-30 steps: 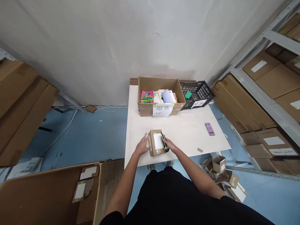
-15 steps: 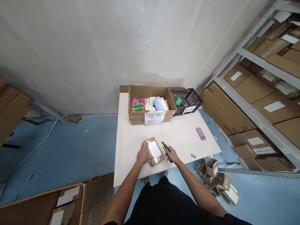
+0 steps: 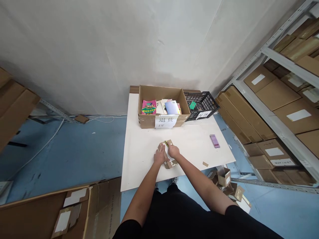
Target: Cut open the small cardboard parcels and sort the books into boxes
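Observation:
A small brown cardboard box (image 3: 171, 163) with a white label and shiny tape lies on the white table near its front edge. My left hand (image 3: 160, 156) holds it down at the left side, the fingers and thumb spread across it. In my closed right hand (image 3: 173, 151) is a utility knife (image 3: 166, 142), at the far end of the box. Only a bit of black and yellow shows of it; the blade is hidden.
Behind stands an open carton (image 3: 147, 122) of books, beside a black plastic crate (image 3: 205, 105). A purple pixelated item (image 3: 214, 141) and a cardboard scrap (image 3: 205, 164) lie on the table (image 3: 139, 156). Opened boxes (image 3: 223, 176) sit on the floor at right, near loaded shelving (image 3: 264, 109).
My right hand has brought the knife from beside the box to its far end. The left hand has shifted up and right along with the box, which has turned slightly. The view has tilted a little.

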Tool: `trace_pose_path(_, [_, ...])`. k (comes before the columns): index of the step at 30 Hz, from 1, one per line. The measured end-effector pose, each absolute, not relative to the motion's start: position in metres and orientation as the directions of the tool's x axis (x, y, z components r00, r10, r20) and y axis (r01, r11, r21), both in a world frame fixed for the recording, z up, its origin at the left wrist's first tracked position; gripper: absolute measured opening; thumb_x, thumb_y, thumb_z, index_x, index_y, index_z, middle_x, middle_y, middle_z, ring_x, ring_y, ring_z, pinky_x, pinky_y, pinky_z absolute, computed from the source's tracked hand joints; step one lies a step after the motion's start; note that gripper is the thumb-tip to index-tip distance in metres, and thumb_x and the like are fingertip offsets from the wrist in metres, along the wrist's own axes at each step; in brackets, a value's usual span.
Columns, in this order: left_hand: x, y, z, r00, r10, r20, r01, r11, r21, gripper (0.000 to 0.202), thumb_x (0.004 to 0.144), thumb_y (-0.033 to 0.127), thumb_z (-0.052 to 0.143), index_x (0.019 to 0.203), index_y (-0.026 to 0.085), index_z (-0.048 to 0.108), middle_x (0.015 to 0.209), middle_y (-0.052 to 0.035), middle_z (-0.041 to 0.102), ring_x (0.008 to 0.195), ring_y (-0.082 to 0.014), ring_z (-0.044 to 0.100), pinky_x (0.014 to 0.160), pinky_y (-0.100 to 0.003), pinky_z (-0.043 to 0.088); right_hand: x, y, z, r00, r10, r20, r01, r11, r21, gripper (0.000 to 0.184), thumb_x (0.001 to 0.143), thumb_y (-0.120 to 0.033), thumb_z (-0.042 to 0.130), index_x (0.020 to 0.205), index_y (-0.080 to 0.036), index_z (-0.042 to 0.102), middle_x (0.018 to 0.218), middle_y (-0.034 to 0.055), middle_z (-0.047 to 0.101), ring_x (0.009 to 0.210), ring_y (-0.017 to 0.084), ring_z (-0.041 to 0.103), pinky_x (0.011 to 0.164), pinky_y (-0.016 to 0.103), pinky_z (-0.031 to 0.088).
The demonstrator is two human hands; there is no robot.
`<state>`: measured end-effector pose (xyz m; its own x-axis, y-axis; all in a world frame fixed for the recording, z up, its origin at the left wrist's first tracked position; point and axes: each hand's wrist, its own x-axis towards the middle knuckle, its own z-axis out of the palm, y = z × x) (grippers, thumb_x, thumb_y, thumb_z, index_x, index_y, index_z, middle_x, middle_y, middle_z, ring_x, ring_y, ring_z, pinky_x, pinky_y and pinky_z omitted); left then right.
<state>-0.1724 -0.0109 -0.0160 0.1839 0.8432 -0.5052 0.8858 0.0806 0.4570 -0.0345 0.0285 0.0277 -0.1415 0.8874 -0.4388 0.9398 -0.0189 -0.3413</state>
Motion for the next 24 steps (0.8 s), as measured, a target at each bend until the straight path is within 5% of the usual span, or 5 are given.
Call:
trace_pose_path(12, [-0.178,-0.014,-0.01,0.161,0.844,-0.511,0.889,0.1,0.446,0.128,0.073,0.075,0.076,0.171,0.039,0.001,0.18,-0.001,-0.011,0.144,-0.0435,0.042,0.103,-0.049,0.05,-0.025,0.005,0.035,-0.102,0.828,-0.551,0.956,-0.071,-0.284,0.089,0.075,-0.018,0.081,0.156,-0.029,0.047,0.118,0.0159,0.076,0.111,0.037,0.071,0.087,0.039,0.049])
trace_pose_path(24, [-0.18,-0.01,-0.017,0.173,0.844,-0.508,0.894,0.083,0.441,0.126,0.075,0.071,0.074,0.17,0.042,-0.003,0.18,0.0052,-0.013,0.139,-0.0438,0.045,0.102,-0.049,0.05,0.08,-0.143,0.033,-0.047,0.789,-0.612,0.91,-0.219,-0.353,0.06,0.083,-0.019,0.067,0.141,-0.028,0.062,0.098,0.013,0.076,0.092,0.036,0.073,0.079,0.039,0.047])
